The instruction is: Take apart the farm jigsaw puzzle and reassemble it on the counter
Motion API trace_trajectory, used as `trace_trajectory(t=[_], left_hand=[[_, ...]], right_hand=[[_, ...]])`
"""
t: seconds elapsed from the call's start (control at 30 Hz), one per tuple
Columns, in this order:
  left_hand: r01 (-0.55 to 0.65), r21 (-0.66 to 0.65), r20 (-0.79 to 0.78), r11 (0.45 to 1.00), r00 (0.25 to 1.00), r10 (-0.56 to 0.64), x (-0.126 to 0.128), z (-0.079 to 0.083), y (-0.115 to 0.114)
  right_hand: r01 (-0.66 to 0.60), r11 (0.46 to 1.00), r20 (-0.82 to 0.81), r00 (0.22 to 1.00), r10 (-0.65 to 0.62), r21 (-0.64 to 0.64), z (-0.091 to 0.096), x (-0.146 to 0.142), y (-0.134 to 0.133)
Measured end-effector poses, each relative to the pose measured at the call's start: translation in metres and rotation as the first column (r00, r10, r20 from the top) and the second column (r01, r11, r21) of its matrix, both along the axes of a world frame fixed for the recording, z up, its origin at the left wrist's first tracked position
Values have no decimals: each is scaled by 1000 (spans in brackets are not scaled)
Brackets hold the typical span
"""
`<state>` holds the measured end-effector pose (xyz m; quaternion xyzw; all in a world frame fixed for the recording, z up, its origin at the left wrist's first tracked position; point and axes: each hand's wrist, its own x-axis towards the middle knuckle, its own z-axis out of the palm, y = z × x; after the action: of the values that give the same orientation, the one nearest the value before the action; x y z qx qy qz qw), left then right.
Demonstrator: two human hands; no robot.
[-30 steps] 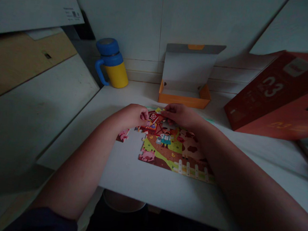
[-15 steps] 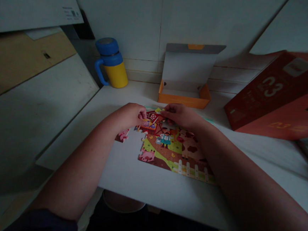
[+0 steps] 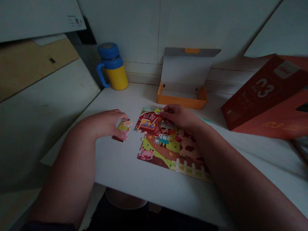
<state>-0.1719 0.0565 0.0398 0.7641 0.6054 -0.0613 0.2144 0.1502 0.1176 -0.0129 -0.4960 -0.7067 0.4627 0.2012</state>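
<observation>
A farm-scene jigsaw puzzle (image 3: 164,152), largely joined, lies on the white table with a red barn, a farmer, a cow and a fence on it. My left hand (image 3: 106,124) is left of it, thumb and fingers closed around the edges of a small joined puzzle section (image 3: 124,129) with a pink pig. A gap separates that section from the main picture. At the puzzle's upper edge, my right hand (image 3: 176,114) pinches a yellow-green puzzle piece (image 3: 158,111) over the barn roof. My right forearm covers the puzzle's right side.
Behind the puzzle stands an orange box (image 3: 181,102) with its lid up. A blue and yellow mug (image 3: 116,71) is at the back left. To the right leans a large red box (image 3: 262,95). White and tan panels (image 3: 32,70) border the left side.
My left hand has left the barn area and moved left to the separate pig section, closing around it. My right hand stays at the upper edge with its piece. The view has shifted slightly.
</observation>
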Motion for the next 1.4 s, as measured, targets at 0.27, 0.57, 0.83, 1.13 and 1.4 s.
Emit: trace_trajectory(t=[0.27,0.57,0.83,1.13,1.4], left_hand=[[-2,-45,0,999,1000,2,-5,-1,-29],[28,-53,61,998,998,-25,6,-4,-58],[34,-80,135,996,991,-23,26,-2,-63],[60,-31,184,998,982,-53,23,-5,-67],[136,107,139,985,979,-150,29,-6,-98]], right_hand=[[-12,998,6,1000,11,65,-5,1,3],[-30,996,-15,999,31,79,-13,2,6],[-35,993,55,998,29,111,-6,2,2],[-27,995,35,999,23,97,-7,2,4],[-19,998,16,1000,18,66,2,0,-3]])
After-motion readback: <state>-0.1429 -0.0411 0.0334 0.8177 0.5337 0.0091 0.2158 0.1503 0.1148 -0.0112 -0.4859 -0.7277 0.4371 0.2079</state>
